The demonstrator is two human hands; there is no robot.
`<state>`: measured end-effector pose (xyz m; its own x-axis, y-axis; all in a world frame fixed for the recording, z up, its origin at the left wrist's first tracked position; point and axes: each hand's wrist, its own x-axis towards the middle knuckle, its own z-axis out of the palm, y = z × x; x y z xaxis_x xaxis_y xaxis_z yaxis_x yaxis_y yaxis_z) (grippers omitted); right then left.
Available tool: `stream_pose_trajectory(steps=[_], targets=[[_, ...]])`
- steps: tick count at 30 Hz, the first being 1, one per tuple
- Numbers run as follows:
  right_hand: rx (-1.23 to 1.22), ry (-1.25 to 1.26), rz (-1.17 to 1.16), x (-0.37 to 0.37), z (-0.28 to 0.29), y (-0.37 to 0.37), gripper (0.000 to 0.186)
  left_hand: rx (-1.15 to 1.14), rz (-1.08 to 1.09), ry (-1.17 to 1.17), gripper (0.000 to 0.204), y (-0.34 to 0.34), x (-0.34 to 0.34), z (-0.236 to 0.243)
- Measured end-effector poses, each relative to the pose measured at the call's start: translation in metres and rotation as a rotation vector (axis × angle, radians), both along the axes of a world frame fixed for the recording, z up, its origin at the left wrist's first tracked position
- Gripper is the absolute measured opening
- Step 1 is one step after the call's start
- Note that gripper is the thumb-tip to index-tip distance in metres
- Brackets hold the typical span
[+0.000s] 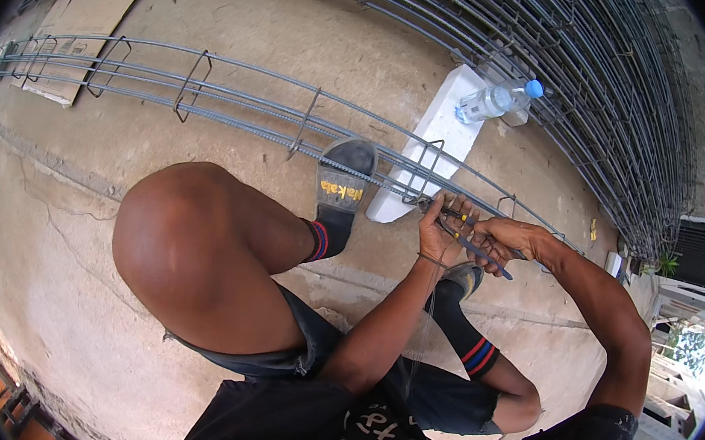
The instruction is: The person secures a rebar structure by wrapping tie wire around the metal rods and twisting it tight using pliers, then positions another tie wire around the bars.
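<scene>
Pliers (478, 253): dark blue, yellow accents
Rebar cage (305, 123): blue-grey
Block (450, 108): plain white
Bottle cap (535, 88): bright blue
Socks (476, 353): black, red-and-blue bands
Shirt (263, 427): black, white print
Cardboard (95, 15): tan

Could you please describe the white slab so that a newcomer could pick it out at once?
At the upper right, find the big stack of steel-bar cages; a single long cage curves across the floor. The white slab lies beneath that single cage, with a clear, blue-capped bottle at its upper end. Its broad white top sets it apart from the thin, dark steel.
</scene>
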<state>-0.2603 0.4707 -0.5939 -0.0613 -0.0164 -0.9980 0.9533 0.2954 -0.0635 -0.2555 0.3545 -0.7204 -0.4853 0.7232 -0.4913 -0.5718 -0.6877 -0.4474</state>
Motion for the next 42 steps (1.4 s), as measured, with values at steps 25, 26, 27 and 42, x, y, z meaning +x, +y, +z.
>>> stream_pose_trajectory(steps=[25,26,27,42], targets=[[0.829,0.854,-0.897,0.075,0.039,0.134,0.047,-0.167,-0.089,-0.162,0.034,0.026,-0.007,0.013],[0.838,0.646,-0.793,0.099,0.014,0.139,0.053,-0.149,-0.076,-0.153,0.033,0.024,-0.011,0.006],[0.835,0.437,-0.684,0.122,-0.002,0.136,0.06,-0.138,-0.06,-0.146,0.031,0.02,-0.015,0.0],[1.277,0.959,1.299,0.078,0.006,-0.062,0.062,-0.28,-0.079,-0.227,0.028,0.028,-0.022,0.002]])
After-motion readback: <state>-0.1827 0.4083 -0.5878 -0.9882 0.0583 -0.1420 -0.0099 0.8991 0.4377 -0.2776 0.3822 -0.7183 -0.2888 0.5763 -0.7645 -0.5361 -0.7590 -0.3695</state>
